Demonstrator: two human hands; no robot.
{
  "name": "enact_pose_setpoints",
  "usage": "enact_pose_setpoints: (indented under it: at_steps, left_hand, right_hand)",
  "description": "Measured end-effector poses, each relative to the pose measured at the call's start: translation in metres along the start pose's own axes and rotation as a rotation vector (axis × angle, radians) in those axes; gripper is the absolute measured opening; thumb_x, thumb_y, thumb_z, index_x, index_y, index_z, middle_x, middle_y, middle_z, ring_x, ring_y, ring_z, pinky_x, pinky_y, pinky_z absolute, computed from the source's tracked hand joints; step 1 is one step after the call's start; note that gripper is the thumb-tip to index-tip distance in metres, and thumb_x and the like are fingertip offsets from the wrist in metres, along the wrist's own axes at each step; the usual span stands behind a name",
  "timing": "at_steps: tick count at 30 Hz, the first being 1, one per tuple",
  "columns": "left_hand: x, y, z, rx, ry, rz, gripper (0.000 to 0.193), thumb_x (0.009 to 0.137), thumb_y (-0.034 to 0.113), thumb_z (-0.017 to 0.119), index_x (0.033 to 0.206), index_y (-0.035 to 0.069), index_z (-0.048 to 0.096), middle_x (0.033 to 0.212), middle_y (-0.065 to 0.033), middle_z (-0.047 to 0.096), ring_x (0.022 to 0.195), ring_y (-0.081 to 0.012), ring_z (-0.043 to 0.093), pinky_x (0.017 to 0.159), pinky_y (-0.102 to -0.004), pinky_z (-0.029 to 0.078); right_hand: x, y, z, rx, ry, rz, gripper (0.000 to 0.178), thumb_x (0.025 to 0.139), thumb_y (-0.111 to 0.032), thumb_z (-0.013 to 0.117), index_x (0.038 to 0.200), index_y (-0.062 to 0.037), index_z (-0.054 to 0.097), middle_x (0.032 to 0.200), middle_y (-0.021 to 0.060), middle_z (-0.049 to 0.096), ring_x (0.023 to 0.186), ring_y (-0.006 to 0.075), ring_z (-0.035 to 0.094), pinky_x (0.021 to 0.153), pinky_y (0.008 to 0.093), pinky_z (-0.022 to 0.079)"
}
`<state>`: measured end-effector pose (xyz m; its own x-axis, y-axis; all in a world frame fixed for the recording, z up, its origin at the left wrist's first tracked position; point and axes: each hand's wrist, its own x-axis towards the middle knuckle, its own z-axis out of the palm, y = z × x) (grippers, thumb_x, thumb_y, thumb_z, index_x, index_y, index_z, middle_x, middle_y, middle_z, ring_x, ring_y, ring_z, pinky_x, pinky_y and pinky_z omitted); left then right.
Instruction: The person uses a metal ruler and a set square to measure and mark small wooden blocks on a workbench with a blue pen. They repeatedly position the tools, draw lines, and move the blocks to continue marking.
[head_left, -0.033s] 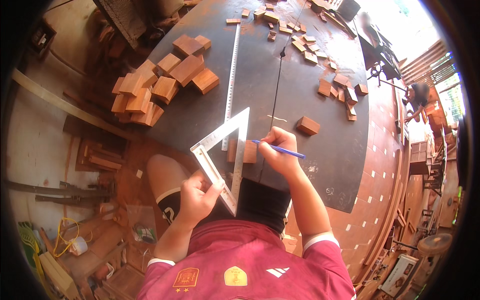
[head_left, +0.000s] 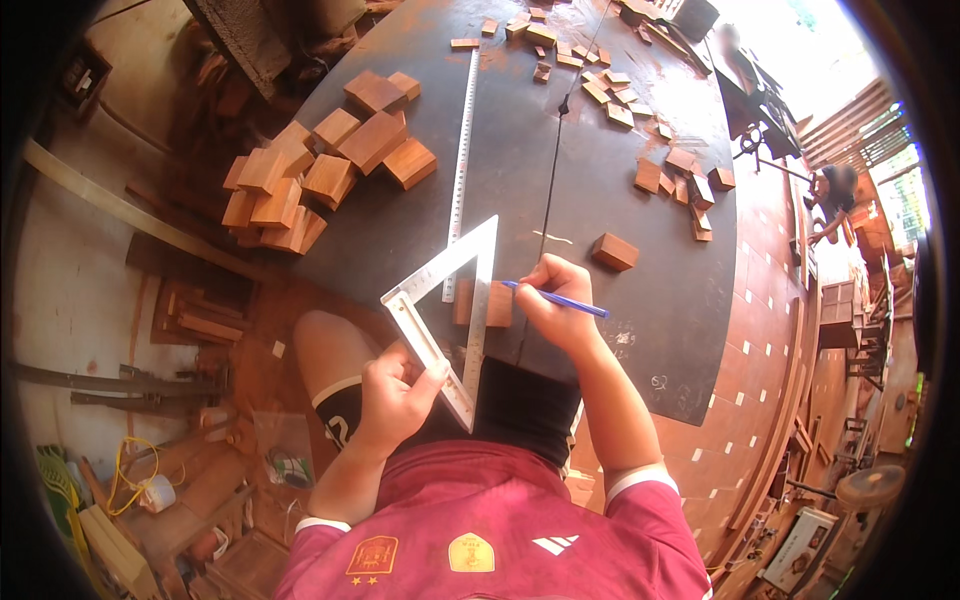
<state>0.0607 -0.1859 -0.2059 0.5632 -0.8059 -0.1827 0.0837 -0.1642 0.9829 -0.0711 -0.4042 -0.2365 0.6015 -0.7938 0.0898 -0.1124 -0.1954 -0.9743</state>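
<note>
My left hand (head_left: 400,392) grips the thick stock of a silver triangular try square (head_left: 440,262). One long arm of the square lies across a reddish-brown wood block (head_left: 499,304) at the near edge of the dark table. In my right hand (head_left: 556,298) is a blue pen (head_left: 570,301), its tip at the square's edge over the block. A long steel ruler (head_left: 462,160) runs away from me, its near end beside the block. To the right of my right hand a single wood block (head_left: 614,252) lies on the table.
Larger wood blocks (head_left: 375,140) are heaped at the table's left. Small blocks (head_left: 620,115) lie scattered at the far side, and another cluster (head_left: 690,180) sits near the right edge. A tiled floor (head_left: 745,340) borders the dark table (head_left: 660,300). A person (head_left: 835,195) bends over at far right.
</note>
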Motion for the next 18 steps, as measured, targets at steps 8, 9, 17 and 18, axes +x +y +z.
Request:
enact_pose_setpoints:
  at_steps: [8,9,17,18]
  left_hand:
    - [0.005,0.000,0.007,0.078,0.026,0.041,0.013,0.091,0.006,0.070,0.099,-0.004,0.069,0.080,-0.0065,0.073,0.070,-0.0076,0.067,0.061,-0.0237,0.052]
    - [0.006,0.000,0.009,0.076,0.022,0.040,0.012,0.091,0.006,0.070,0.098,-0.004,0.069,0.079,-0.0064,0.073,0.070,-0.0079,0.067,0.062,-0.0240,0.052]
    - [0.005,-0.015,0.007,0.052,0.055,0.044,0.010,0.091,0.005,0.069,0.096,-0.004,0.067,0.082,-0.0034,0.068,0.070,-0.0068,0.060,0.064,-0.0241,0.049]
    - [0.004,-0.015,0.008,0.050,0.052,0.043,0.010,0.091,0.004,0.069,0.096,-0.004,0.066,0.082,-0.0032,0.068,0.070,-0.0065,0.060,0.064,-0.0238,0.049]
  right_hand:
    - [0.001,-0.008,0.001,0.027,-0.045,0.055,0.018,0.082,-0.005,0.071,0.072,0.0019,0.058,0.062,0.0010,0.058,0.062,0.0033,0.051,0.051,0.0265,0.042]
    - [0.001,-0.005,0.002,0.048,-0.047,0.079,0.018,0.083,-0.005,0.071,0.073,0.0022,0.058,0.062,0.0013,0.059,0.063,0.0035,0.051,0.052,0.0266,0.043]
    - [0.002,-0.011,0.002,0.050,-0.036,-0.010,0.017,0.080,-0.009,0.071,0.074,0.0019,0.059,0.062,0.0054,0.062,0.061,0.0051,0.055,0.052,0.0277,0.046]
    - [0.000,-0.012,0.002,0.054,-0.034,-0.005,0.017,0.080,-0.009,0.071,0.074,0.0019,0.059,0.062,0.0055,0.062,0.061,0.0055,0.055,0.052,0.0277,0.046]
